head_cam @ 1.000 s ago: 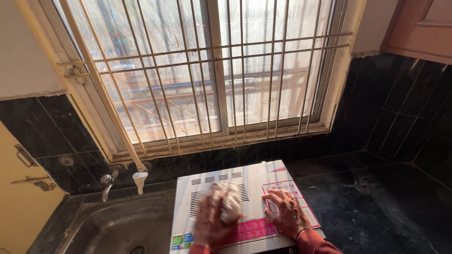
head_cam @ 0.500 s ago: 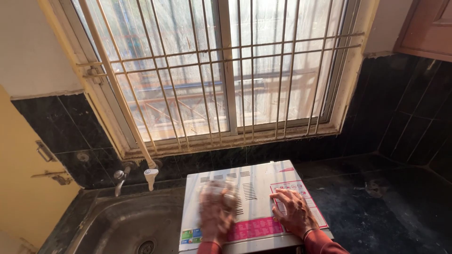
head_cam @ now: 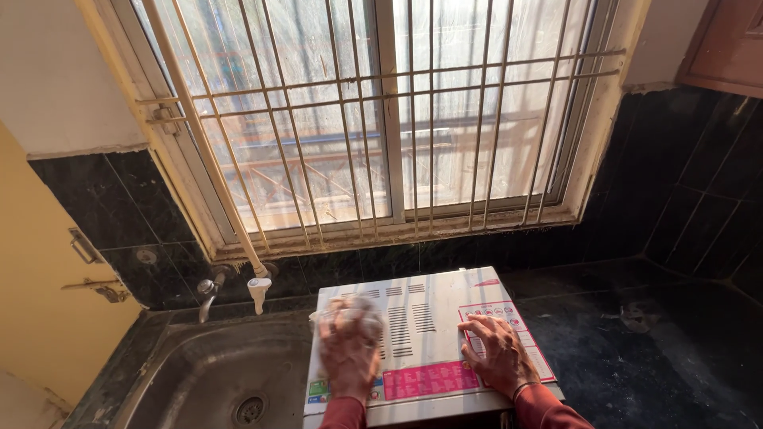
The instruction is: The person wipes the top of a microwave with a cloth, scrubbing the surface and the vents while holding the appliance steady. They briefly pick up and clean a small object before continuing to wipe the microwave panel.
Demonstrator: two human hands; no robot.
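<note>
White appliance top (head_cam: 433,334) by sink (head_cam: 199,381), left hand (head_cam: 350,353) gripping cloth (head_cam: 346,318), right hand (head_cam: 497,353) open, flat on it

I see a microwave oven (head_cam: 425,349) on the counter (head_cam: 636,357), just right of the sink (head_cam: 199,381), its left edge at the sink's rim. My left hand (head_cam: 350,353) lies on the oven's top, left part, pressing a cloth (head_cam: 350,318) under it. My right hand (head_cam: 497,353) lies flat on the top, right part, over a sticker (head_cam: 517,334). Vent slots (head_cam: 405,318) sit between the two hands. Another sticker strip (head_cam: 421,380) runs along the near edge of the top. A tap (head_cam: 208,290) and a pipe end (head_cam: 259,287) stand behind the sink, at the wall. The barred window (head_cam: 381,119) is behind the oven, above the counter. A cabinet door (head_cam: 48,302) is far left of the sink.
</note>
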